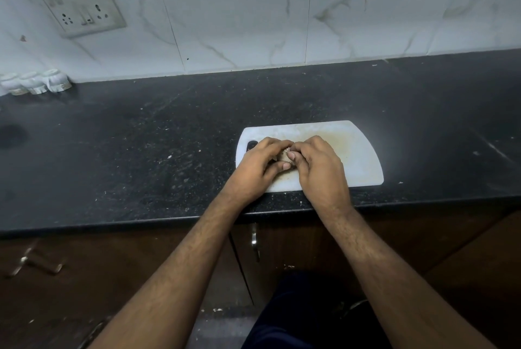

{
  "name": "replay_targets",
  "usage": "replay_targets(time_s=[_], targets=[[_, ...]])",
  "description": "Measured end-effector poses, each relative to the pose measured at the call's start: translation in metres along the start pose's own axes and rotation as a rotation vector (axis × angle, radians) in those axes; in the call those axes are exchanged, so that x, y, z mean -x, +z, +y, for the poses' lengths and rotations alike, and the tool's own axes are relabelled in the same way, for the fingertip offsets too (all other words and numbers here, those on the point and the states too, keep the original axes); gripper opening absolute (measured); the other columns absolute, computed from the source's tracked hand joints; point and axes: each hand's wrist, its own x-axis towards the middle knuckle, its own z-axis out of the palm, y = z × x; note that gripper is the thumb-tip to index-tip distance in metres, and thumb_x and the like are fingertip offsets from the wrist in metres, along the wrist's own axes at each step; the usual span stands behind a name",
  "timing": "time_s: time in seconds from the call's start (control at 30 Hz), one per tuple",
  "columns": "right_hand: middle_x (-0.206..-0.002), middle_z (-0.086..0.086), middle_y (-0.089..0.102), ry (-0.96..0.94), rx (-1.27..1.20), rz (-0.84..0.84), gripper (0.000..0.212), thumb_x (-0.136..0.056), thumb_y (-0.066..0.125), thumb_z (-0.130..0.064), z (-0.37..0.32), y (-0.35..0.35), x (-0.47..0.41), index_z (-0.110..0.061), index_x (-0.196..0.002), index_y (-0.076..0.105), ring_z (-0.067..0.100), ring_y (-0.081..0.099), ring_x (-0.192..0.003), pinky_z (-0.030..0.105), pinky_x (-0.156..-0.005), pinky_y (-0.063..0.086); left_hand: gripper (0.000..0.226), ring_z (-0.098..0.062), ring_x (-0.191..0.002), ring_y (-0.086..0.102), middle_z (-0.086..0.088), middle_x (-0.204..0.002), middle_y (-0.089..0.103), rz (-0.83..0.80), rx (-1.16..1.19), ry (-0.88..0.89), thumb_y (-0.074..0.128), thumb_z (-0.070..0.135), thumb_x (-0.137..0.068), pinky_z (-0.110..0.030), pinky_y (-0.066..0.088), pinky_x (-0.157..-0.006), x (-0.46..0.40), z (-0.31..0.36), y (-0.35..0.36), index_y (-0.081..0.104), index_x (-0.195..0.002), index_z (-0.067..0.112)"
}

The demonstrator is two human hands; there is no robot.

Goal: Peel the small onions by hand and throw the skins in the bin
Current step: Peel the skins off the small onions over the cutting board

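Over a white cutting board (pixel 358 156), the left hand (pixel 259 168) and right hand (pixel 318 165) together grip a small onion (pixel 282 155) between curled fingers. Board lies on a speckled black counter (pixel 141 151) near its front edge. Behind, marbled white wall tiles (pixel 239 24), a socket plate (pixel 80 1), three white jars (pixel 35 82). No writing is readable.

White chopping board (pixel 358 151) on black counter (pixel 141 151); 3 white jars (pixel 35 82) & socket plate (pixel 80 0) back-left.

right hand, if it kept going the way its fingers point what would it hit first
The right hand points left and slightly away; it already pinches the small onion, and just beyond are the left hand's fingers.
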Motion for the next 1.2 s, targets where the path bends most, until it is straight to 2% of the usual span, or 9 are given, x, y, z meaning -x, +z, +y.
replay_targets(time_s=[0.27, 0.37, 0.43, 0.5, 0.57, 0.67, 0.8, 0.97, 1.2], targets=[[-0.106, 0.003, 0.055, -0.030, 0.200, -0.119, 0.014, -0.097, 0.055, -0.004, -0.002, 0.003, -0.004, -0.010, -0.108, 0.060, 0.017, 0.049, -0.095, 0.038, -0.076, 0.052, 0.038, 0.014, -0.110, 0.049, 0.008, -0.118, 0.058, 0.003, -0.014, 0.014, 0.067, 0.016, -0.099, -0.013, 0.043, -0.098, 0.001, 0.003, 0.000, 0.060, -0.136, 0.014], [-0.104, 0.002, 0.055, -0.086, 0.205, -0.150, 0.018, -0.093, 0.055, 0.000, -0.003, 0.002, -0.003, -0.011, -0.107, 0.059, 0.019, 0.049, -0.093, 0.040, -0.074, 0.051, 0.033, 0.001, -0.111, 0.054, 0.000, -0.123, 0.065, 0.042, -0.015, -0.007, 0.065, 0.019, -0.101, -0.027, 0.048, -0.101, -0.001, 0.003, 0.001, 0.060, -0.132, 0.010], [-0.104, -0.001, 0.054, -0.106, 0.180, -0.154, 0.016, -0.096, 0.052, -0.004, -0.003, 0.001, -0.002, -0.012, -0.108, 0.059, 0.016, 0.048, -0.093, 0.036, -0.072, 0.049, 0.033, -0.012, -0.115, 0.058, -0.004, -0.124, 0.068, 0.053, -0.005, -0.036, 0.065, 0.020, -0.102, -0.034, 0.049, -0.102, -0.002, 0.002, 0.000, 0.061, -0.131, 0.008], [-0.105, -0.004, 0.052, -0.045, 0.085, -0.111, 0.013, -0.100, 0.047, -0.010, -0.002, 0.001, -0.002, -0.013, -0.106, 0.058, 0.013, 0.045, -0.095, 0.030, -0.074, 0.045, 0.032, -0.016, -0.115, 0.059, -0.004, -0.124, 0.069, 0.049, 0.009, -0.032, 0.065, 0.019, -0.101, -0.035, 0.049, -0.102, -0.001, 0.002, -0.001, 0.062, -0.131, 0.007], [-0.103, -0.003, 0.052, 0.076, -0.020, -0.016, 0.010, -0.102, 0.045, -0.012, 0.002, 0.001, -0.005, -0.016, -0.102, 0.055, 0.013, 0.047, -0.093, 0.026, -0.076, 0.041, 0.034, -0.017, -0.118, 0.059, -0.005, -0.126, 0.068, 0.042, 0.007, -0.031, 0.064, 0.015, -0.101, -0.035, 0.048, -0.104, 0.000, 0.003, -0.001, 0.060, -0.133, 0.006], [-0.099, 0.001, 0.058, 0.245, -0.071, 0.090, 0.009, -0.105, 0.046, -0.012, 0.010, 0.000, -0.008, -0.014, -0.103, 0.055, 0.014, 0.052, -0.086, 0.015, -0.066, 0.035, 0.038, -0.017, -0.124, 0.057, -0.003, -0.133, 0.066, 0.041, 0.005, -0.043, 0.062, 0.012, -0.101, -0.034, 0.047, -0.108, 0.000, 0.002, -0.002, 0.058, -0.138, 0.008], [-0.103, -0.003, 0.066, 0.292, -0.127, 0.081, 0.013, -0.102, 0.055, -0.009, 0.010, -0.001, -0.009, -0.015, -0.109, 0.065, 0.009, 0.060, -0.093, -0.002, -0.071, 0.036, 0.041, -0.014, -0.126, 0.057, 0.006, -0.132, 0.061, 0.043, 0.060, -0.052, 0.062, 0.007, -0.100, -0.031, 0.047, -0.110, 0.001, 0.001, -0.004, 0.057, -0.141, 0.010], [-0.120, -0.003, 0.066, 0.253, -0.079, 0.018, 0.029, -0.101, 0.055, -0.007, 0.007, 0.000, -0.009, -0.013, -0.126, 0.067, 0.004, 0.059, -0.104, -0.006, -0.081, 0.033, 0.046, -0.011, -0.129, 0.057, 0.007, -0.134, 0.059, 0.024, 0.109, -0.078, 0.062, 0.007, -0.101, -0.028, 0.047, -0.112, 0.002, 0.003, -0.004, 0.052, -0.145, 0.012], [-0.102, -0.006, 0.063, 0.146, -0.187, 0.027, 0.016, -0.095, 0.069, -0.015, 0.002, -0.005, -0.004, -0.016, -0.110, 0.074, -0.004, 0.059, -0.086, 0.002, -0.075, 0.044, 0.038, -0.007, -0.122, 0.061, 0.002, -0.130, 0.067, 0.013, 0.122, -0.018, 0.064, 0.008, -0.100, -0.027, 0.051, -0.107, 0.001, 0.004, -0.002, 0.058, -0.137, 0.008]])
